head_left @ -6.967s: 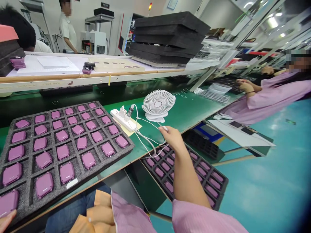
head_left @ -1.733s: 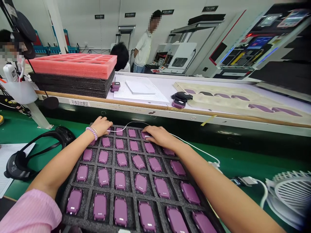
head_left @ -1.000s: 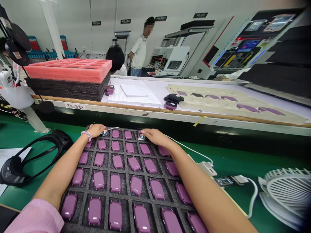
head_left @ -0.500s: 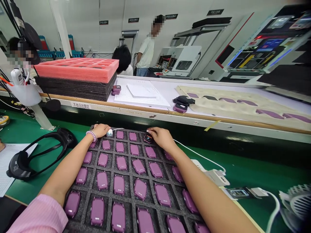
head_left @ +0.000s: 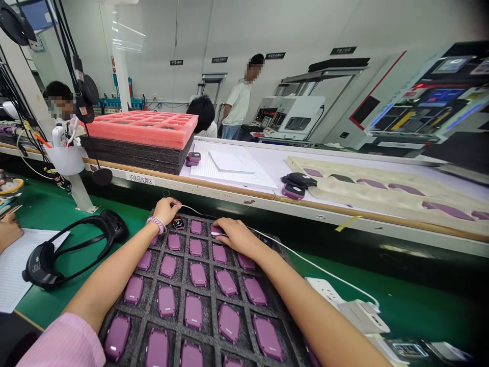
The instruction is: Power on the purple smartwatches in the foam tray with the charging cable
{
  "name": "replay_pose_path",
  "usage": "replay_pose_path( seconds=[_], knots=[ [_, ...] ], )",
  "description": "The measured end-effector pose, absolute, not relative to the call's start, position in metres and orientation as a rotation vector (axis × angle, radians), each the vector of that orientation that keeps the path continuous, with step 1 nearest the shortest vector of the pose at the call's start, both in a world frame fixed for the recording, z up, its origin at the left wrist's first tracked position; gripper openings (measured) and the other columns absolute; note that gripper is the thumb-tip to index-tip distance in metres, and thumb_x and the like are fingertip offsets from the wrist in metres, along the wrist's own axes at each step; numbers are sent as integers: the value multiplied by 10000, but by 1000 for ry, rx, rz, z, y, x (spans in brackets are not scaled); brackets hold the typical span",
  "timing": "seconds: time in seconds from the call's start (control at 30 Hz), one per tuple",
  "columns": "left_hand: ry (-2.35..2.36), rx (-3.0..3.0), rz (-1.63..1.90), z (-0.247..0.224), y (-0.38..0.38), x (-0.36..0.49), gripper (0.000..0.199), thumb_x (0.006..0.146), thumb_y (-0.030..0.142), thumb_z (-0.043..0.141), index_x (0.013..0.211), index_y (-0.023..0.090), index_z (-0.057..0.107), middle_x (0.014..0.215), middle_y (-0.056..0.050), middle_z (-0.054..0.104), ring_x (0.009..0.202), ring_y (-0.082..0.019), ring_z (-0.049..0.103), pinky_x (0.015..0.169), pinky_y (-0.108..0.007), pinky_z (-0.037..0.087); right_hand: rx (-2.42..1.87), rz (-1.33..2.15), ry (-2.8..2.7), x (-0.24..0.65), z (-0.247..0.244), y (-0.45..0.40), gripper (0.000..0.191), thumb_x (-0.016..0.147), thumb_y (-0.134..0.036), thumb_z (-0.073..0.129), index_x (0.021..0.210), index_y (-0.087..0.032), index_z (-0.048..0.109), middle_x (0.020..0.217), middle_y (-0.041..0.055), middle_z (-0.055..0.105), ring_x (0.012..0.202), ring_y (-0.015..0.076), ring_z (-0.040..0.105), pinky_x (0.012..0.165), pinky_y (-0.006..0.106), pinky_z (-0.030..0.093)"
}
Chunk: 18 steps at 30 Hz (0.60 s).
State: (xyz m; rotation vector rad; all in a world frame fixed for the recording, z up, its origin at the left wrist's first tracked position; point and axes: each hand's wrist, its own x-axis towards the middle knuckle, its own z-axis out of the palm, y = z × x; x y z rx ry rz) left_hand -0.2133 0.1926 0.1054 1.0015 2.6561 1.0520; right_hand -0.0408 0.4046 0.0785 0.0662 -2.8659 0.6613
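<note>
A black foam tray fills the lower middle, holding rows of purple rounded device cases in separate pockets. My left hand is at the tray's far edge, with a thin white cable leaving its fingertips. Just below it, one device lies with its lit screen upward. My right hand rests in the tray's top rows, fingers on a purple device. A second white cable runs from under that hand along my right arm.
A black headband unit lies on paper left of the tray, near a co-worker's hand. A power strip sits right on the green mat. Behind, a raised bench holds stacked pink and black foam and a beige foam sheet.
The view has tilted up, so the tray sits lower in the frame. My right hand has moved left onto a neighbouring device, and the face-up device near my left hand now shows a lit screen.
</note>
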Motion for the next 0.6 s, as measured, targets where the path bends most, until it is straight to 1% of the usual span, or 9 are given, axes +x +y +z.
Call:
replay_pose_path(
  seconds=[0.1, 0.17, 0.23, 0.27, 0.37, 0.4, 0.43, 0.5, 0.6],
  knots=[
    [2540, 1065, 1074, 106, 206, -198, 184, 922, 245, 599, 1017, 148, 723, 1042, -80, 742, 979, -193, 686, 865, -282, 549, 30, 816, -2850, -42, 85, 410, 194, 874, -276, 629, 1054, -202, 626, 1090, 98, 684, 1051, 303, 627, 951, 441, 454],
    [2457, 1120, 1030, 104, 216, -186, 149, 889, 235, 651, 990, 163, 735, 975, -51, 755, 909, -169, 697, 808, -253, 553, 2, 964, -2839, -40, 87, 414, 217, 929, -352, 547, 1043, -187, 627, 1025, 91, 700, 971, 275, 656, 876, 390, 498],
    [2422, 1163, 952, 101, 223, -174, 113, 854, 212, 694, 951, 179, 742, 904, -30, 757, 849, -160, 694, 808, -267, 548, -4, 1111, -2830, -36, 88, 417, 292, 936, -420, 507, 1019, -173, 638, 960, 78, 709, 897, 255, 666, 809, 355, 521],
    [2428, 1180, 904, 99, 225, -169, 95, 839, 200, 710, 927, 181, 741, 880, -27, 752, 842, -164, 687, 837, -296, 543, -5, 1171, -2820, -35, 87, 418, 327, 928, -451, 503, 1016, -169, 642, 940, 73, 708, 873, 250, 663, 789, 348, 523],
    [2507, 1228, 753, 97, 225, -163, 61, 826, 200, 729, 877, 167, 724, 875, -37, 730, 928, -204, 656, 964, -427, 484, -29, 1276, -2766, -32, 86, 417, 403, 899, -532, 506, 1008, -169, 643, 911, 64, 695, 841, 248, 643, 776, 357, 511],
    [2531, 1249, 705, 97, 224, -163, 55, 834, 209, 725, 869, 167, 720, 884, -40, 724, 961, -215, 641, 985, -450, 463, -42, 1300, -2746, -32, 86, 416, 407, 894, -546, 507, 990, -173, 640, 894, 61, 690, 826, 246, 637, 773, 361, 506],
    [2547, 1274, 659, 97, 223, -163, 48, 842, 219, 717, 863, 175, 719, 894, -41, 721, 982, -221, 626, 992, -450, 450, -55, 1325, -2728, -33, 86, 415, 403, 892, -552, 508, 968, -177, 635, 882, 58, 686, 815, 243, 634, 772, 361, 504],
    [2565, 1340, 573, 99, 221, -164, 43, 848, 241, 714, 873, 207, 723, 948, -43, 716, 1013, -229, 597, 972, -410, 445, -79, 1376, -2704, -32, 86, 413, 379, 889, -544, 514, 919, -182, 622, 858, 55, 683, 802, 235, 636, 768, 355, 504],
    [2592, 1466, 451, 104, 221, -165, 182, 803, 283, 767, 968, 233, 709, 1111, -66, 680, 1115, -276, 535, 959, -395, 425, -102, 1418, -2717, -31, 87, 413, 333, 864, -505, 549, 839, -181, 621, 820, 54, 684, 791, 227, 640, 742, 333, 501]
  ],
)
